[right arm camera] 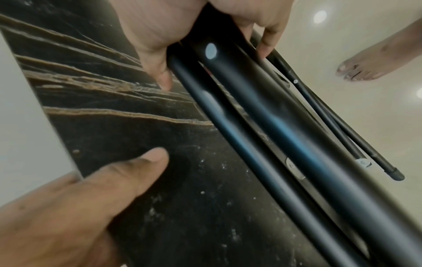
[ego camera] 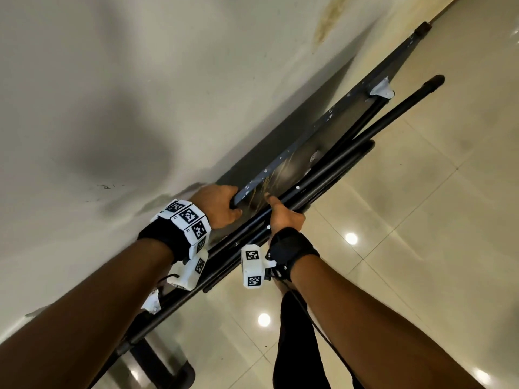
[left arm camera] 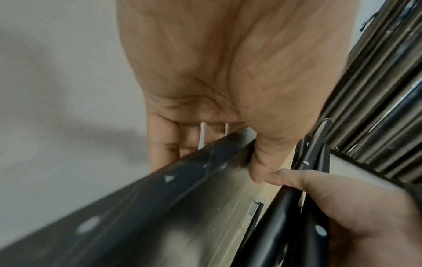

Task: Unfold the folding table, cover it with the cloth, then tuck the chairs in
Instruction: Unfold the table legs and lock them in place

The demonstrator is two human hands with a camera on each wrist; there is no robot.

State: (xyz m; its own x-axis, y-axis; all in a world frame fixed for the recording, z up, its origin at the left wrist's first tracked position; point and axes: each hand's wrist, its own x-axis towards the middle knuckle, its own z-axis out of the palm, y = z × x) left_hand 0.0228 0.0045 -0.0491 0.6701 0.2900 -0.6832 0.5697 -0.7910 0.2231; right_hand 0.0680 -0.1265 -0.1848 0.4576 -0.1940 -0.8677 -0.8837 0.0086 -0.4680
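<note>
From the head view, the folding table [ego camera: 323, 153] stood on edge, folded flat, leaning against a plain pale wall [ego camera: 140, 94] that bore a brownish stain high up and grey smudges lower down. The floor [ego camera: 421, 220] was glossy cream tile, with ceiling lights reflected in it as bright dots. The left hand [ego camera: 217, 206] gripped the table's upper edge, its fingers curled over the rim. The right hand [ego camera: 285, 216] was wrapped round a black tubular leg [ego camera: 365, 130] that lay folded against the underside.

In the left wrist view, the left hand [left arm camera: 228, 81] clasped the dark, paint-flecked rim [left arm camera: 137, 189], thumb on the near face and fingers behind it, against the wall [left arm camera: 57, 90]. The right hand [left arm camera: 342, 207] held the leg tubes just beside it.

In the right wrist view, the right hand [right arm camera: 182, 27] closed round the thick black leg tubes [right arm camera: 274, 117], fingers [right arm camera: 269, 43] curled over the far side. The left hand's [right arm camera: 68, 207] thumb lay on the table's black, gold-veined panel [right arm camera: 114, 126]. A bare foot [right arm camera: 376, 59] stood on the shiny tiles [right arm camera: 342, 117].
</note>
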